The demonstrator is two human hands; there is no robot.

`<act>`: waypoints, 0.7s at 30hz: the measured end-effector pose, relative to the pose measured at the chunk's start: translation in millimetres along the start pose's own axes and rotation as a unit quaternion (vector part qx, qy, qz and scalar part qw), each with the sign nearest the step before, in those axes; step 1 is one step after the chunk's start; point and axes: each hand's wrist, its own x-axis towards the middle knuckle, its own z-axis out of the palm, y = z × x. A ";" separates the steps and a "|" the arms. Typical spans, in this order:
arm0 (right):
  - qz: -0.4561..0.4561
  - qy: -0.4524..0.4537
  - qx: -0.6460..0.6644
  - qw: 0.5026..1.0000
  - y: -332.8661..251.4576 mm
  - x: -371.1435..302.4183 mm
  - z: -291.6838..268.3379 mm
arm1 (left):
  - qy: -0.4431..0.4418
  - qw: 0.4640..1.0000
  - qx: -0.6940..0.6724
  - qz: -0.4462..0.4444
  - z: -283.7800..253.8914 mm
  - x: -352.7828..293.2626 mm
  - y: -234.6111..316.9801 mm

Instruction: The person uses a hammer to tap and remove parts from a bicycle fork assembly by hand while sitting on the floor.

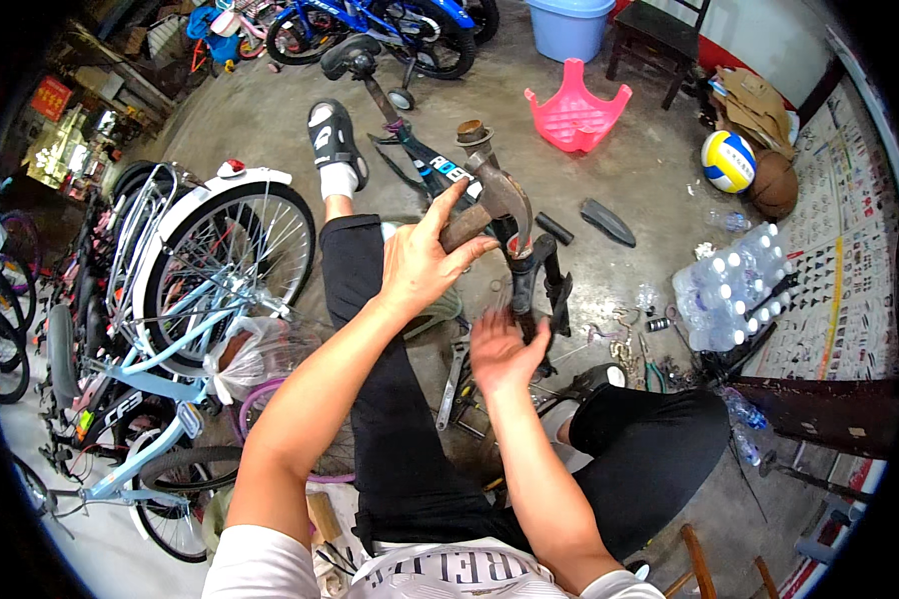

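My left hand (417,268) grips a claw hammer (491,205) by its handle, thumb and forefinger on either side. The hammer's rusty round face points away from me, and its curved claw hangs over the front end of a small dark bicycle frame (440,170). Below it, my right hand (506,351) is open, thumb apart from the fingers, beside the bicycle fork (525,290); whether it touches the fork I cannot tell. The frame stretches away between my legs to a black saddle (351,57).
A black tube (554,229) and a dark pointed part (608,222) lie right of the frame. An adjustable wrench (452,386) and pliers (652,371) are nearer. Wrapped water bottles (726,290), a volleyball (728,162) and a pink stool (577,110) stand right; a light-blue bicycle (185,344) left.
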 end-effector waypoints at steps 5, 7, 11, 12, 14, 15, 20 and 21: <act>-0.381 -0.044 -0.438 0.813 -24.4 -47.1 17.0 | 0.019 0.998 -0.046 0.041 4.2 -0.7 -10.0; -0.334 0.006 -0.399 0.854 -39.2 -17.7 46.1 | -0.019 0.998 -0.054 0.007 6.2 1.7 0.9; -0.059 0.106 -0.271 0.955 -49.2 51.5 68.7 | -0.039 0.999 -0.014 0.000 0.9 2.4 -1.3; -0.060 0.035 -0.259 0.963 -49.2 62.2 76.2 | -0.042 0.999 0.000 0.001 -0.4 2.4 0.4; -0.044 -0.053 -0.234 0.970 -49.5 79.6 72.4 | -0.028 0.999 0.009 0.019 -2.0 0.8 0.2; -0.029 -0.072 -0.223 0.972 -49.8 86.4 72.1 | -0.019 0.999 0.014 0.028 -2.8 0.2 -0.6; -0.031 -0.054 -0.205 0.977 -46.1 112.8 68.6 | -0.071 0.986 0.142 0.044 -22.2 -18.0 23.6; -0.061 -0.041 -0.195 0.978 -43.6 110.3 69.4 | -0.076 0.982 0.162 0.061 -22.8 -21.9 28.9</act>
